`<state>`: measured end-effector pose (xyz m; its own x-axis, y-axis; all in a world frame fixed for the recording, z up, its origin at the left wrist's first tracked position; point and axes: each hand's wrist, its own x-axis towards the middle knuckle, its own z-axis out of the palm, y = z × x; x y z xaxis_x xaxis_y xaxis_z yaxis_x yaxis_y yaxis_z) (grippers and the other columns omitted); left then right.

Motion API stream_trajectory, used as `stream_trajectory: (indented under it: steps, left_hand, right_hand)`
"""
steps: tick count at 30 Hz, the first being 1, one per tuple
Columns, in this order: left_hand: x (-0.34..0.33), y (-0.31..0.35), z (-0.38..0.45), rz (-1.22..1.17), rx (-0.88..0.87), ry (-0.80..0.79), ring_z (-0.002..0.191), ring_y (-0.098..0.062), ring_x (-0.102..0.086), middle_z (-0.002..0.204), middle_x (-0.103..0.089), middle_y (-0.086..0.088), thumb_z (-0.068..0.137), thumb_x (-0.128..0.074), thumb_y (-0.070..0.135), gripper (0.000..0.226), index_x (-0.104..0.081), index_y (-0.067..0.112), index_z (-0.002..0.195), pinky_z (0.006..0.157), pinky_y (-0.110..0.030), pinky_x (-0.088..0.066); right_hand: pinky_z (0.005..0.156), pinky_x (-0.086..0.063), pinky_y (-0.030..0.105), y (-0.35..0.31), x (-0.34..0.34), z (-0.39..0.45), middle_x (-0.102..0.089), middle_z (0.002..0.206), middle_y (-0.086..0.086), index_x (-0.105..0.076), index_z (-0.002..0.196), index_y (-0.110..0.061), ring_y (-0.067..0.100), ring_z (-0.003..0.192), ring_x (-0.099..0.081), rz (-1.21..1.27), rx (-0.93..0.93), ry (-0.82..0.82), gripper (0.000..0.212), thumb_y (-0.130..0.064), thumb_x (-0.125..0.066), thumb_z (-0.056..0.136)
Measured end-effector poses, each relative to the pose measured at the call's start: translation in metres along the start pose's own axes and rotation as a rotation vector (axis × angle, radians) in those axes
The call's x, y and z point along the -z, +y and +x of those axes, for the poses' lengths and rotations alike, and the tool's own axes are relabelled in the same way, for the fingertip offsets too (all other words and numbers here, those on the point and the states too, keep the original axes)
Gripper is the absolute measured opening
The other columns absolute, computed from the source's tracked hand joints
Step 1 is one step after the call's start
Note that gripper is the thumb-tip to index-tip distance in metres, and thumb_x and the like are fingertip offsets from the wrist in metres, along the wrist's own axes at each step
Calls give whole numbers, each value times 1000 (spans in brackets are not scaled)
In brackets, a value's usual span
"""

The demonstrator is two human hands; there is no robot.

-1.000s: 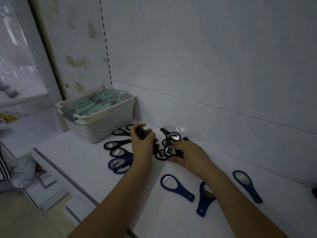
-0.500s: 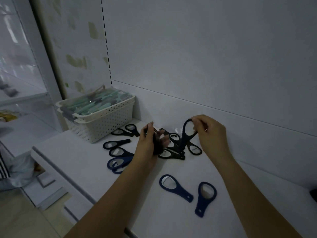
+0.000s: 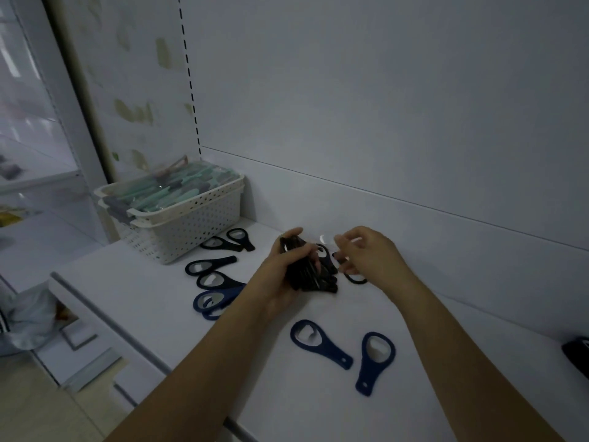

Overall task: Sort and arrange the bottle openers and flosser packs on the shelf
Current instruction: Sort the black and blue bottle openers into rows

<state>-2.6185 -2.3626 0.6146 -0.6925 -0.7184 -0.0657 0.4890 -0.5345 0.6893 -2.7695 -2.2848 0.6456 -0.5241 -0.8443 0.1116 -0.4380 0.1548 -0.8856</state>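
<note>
My left hand grips a bunch of black bottle openers just above the white shelf. My right hand hovers beside the bunch with loosely bent fingers and holds nothing. One black opener lies under it. Two blue openers lie near the front. More black openers and blue ones lie to the left. Flosser packs fill a white perforated basket.
The shelf's back panel rises right behind the hands. A dark object shows at the right edge. The shelf's front edge runs diagonally at lower left, with the floor below it.
My right hand has added the lifted black opener to the bunch in my left hand and let go. It now hovers beside the bunch, and my left hand has closed round the bunch.
</note>
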Motion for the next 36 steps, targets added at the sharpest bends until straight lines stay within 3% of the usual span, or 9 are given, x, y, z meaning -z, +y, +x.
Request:
stream_trajectory:
  steps: [6,9,15,19,23,26,29,33,36]
  left_hand:
    - [7,8,7,-106,-289,226,73,-20,-70,95,-59,-13,101,-50,12,23,-48,20,123,65,-35,-59]
    - [13,8,10,-53,-311,308,84,-27,-68,103,-55,-13,103,-48,17,25,-44,26,126,67,-39,-60]
    - [12,5,10,-13,-304,272,90,-29,-70,110,-55,-13,99,-48,-3,42,-42,22,132,86,-45,-57]
    - [10,3,8,-34,-277,256,93,-31,-69,103,-59,-14,96,-51,-7,46,-45,20,133,82,-40,-60]
    - [9,0,10,-57,-228,241,87,-29,-71,101,-61,-15,97,-54,1,35,-50,21,125,85,-44,-57]
    - [9,-3,12,56,-189,223,93,-26,-70,109,-66,-13,98,-58,19,24,-54,28,120,86,-46,-54]
    - [6,-6,8,96,-150,151,106,-31,-66,117,-65,-19,92,-61,36,31,-53,28,121,96,-52,-52]
    - [9,-4,6,99,-242,124,88,-22,-73,105,-64,-16,95,-59,25,38,-51,25,132,72,-36,-60]
    - [8,-4,6,81,-242,134,93,-29,-72,107,-62,-21,98,-56,25,22,-54,17,119,80,-44,-60]
  right_hand:
    - [72,-45,18,25,-21,-7,-58,99,-7,-65,99,-23,7,87,-56,-595,208,-265,33,-43,-77,76]
    - [73,-40,18,34,-23,-6,-53,98,-9,-66,101,-22,7,89,-52,-597,300,-243,28,-39,-74,80]
    - [69,-50,28,32,-17,-5,-64,94,-2,-69,94,-17,11,80,-60,-864,365,-121,24,-35,-54,93]
    - [62,-56,34,23,-9,-6,-70,75,0,-66,83,-14,9,58,-67,-571,245,45,20,-27,-56,93]
    - [58,-54,35,7,-18,-12,-67,70,-6,-71,85,-20,9,59,-63,-406,444,310,18,-30,-58,94]
    - [62,-50,30,-2,-39,-24,-65,83,-7,-72,99,-27,11,70,-60,-589,537,246,19,-35,-55,94]
    - [62,-47,26,1,-48,-29,-63,92,-8,-68,106,-32,11,79,-61,-777,471,180,23,-41,-50,96]
    - [64,-53,34,1,-44,-26,-63,92,-7,-58,87,-20,12,71,-61,-580,280,139,31,-49,-51,93]
    - [75,-58,41,-3,-49,-25,-71,90,9,-60,98,-5,21,76,-68,-178,-29,-51,35,-37,-47,99]
